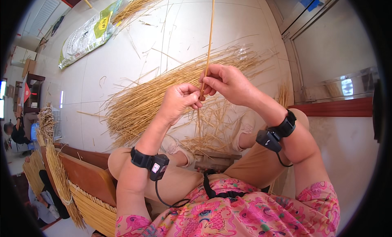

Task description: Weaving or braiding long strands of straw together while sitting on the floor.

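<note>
A single long straw stalk stands nearly upright between my two hands, its top running out past the far edge of the view. My right hand is closed around it, thumb and fingers pinching the stalk. Just below and to the left, my left hand pinches the same stalk lower down between thumb and fingertips. Its lower part hangs beneath my fingers toward the floor. Under and beyond my hands, a large pile of straw lies spread on the floor, and short broken pieces are scattered between my feet.
A white and green bag lies far left with straw at its mouth. On the right is a glass door with a dark red sill. Left of my knees stands a brown wooden bench beside tied straw bundles. Another person sits far left.
</note>
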Motion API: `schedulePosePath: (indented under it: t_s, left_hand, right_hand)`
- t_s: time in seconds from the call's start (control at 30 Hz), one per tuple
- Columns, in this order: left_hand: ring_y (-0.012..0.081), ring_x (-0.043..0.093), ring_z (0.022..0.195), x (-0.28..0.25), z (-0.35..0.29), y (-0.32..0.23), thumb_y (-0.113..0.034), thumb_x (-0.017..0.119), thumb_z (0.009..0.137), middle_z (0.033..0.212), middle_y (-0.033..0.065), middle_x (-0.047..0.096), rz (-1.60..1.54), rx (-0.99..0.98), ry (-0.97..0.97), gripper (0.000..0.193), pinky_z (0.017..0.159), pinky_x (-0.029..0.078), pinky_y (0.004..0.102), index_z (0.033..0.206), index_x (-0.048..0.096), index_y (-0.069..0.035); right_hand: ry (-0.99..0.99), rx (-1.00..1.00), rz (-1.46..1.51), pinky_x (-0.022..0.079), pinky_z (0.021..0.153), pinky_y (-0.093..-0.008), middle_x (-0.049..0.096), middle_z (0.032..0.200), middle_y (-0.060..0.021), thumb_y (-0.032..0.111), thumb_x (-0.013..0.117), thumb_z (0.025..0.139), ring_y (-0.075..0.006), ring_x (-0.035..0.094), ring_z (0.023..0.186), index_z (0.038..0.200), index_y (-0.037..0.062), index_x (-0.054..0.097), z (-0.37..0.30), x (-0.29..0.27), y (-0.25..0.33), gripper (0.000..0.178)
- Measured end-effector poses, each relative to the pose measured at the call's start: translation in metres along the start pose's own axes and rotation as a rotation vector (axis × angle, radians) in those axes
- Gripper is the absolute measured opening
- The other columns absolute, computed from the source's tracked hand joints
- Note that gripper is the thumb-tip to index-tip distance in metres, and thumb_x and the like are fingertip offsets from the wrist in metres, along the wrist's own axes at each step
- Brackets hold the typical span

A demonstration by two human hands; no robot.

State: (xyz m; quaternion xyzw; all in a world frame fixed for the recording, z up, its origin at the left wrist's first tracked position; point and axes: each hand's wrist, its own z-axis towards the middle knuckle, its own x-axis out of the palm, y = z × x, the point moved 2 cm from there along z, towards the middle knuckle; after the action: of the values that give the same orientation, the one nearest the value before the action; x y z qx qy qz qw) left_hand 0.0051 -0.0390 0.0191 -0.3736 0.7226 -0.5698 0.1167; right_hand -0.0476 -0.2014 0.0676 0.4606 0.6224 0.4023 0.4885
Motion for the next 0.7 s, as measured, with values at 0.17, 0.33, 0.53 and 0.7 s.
schedulePosePath:
  t_s: [0.17,0.33,0.53,0.7]
  left_hand:
    - [0.0103,0.058,0.065,-0.003,0.001,0.002,-0.004,0.056,0.082,0.080,0.0100,0.063,-0.034,-0.032,-0.007,0.011,0.058,0.047,0.0210,0.089,0.059,0.003]
    - [0.0086,0.052,0.057,-0.004,0.005,0.008,-0.005,0.050,0.084,0.078,0.0073,0.061,-0.087,-0.063,-0.092,0.010,0.055,0.044,0.0192,0.088,0.056,0.001]
    - [0.0061,0.046,0.055,-0.025,0.007,0.017,-0.009,0.047,0.086,0.073,0.0019,0.055,-0.432,-0.071,-0.268,0.009,0.049,0.037,0.0158,0.090,0.053,-0.003]
    - [0.0048,0.045,0.055,-0.024,0.006,0.005,-0.012,0.051,0.087,0.070,-0.0008,0.052,-0.235,-0.095,-0.176,0.010,0.047,0.036,0.0152,0.091,0.054,-0.004]
  right_hand:
    - [0.034,-0.045,0.078,0.049,0.068,-0.0220,0.060,0.076,-0.0037,0.008,0.047,0.092,-0.0086,0.058,0.073,0.093,-0.0009,0.055,-0.001,0.000,0.001,0.012]
    - [0.014,-0.096,0.050,0.049,0.069,-0.0236,0.060,0.077,-0.0051,0.008,0.047,0.091,-0.0092,0.057,0.074,0.092,-0.0013,0.055,0.000,0.001,0.001,0.012]
    - [0.034,-0.102,0.119,0.048,0.073,-0.0234,0.060,0.084,-0.0044,0.007,0.044,0.093,-0.0091,0.057,0.079,0.095,-0.0002,0.055,0.000,0.000,0.004,0.014]
    - [-0.003,-0.132,0.156,0.049,0.071,-0.0240,0.059,0.081,-0.0051,0.006,0.042,0.092,-0.0102,0.057,0.074,0.094,-0.0004,0.054,0.000,-0.004,0.002,0.013]
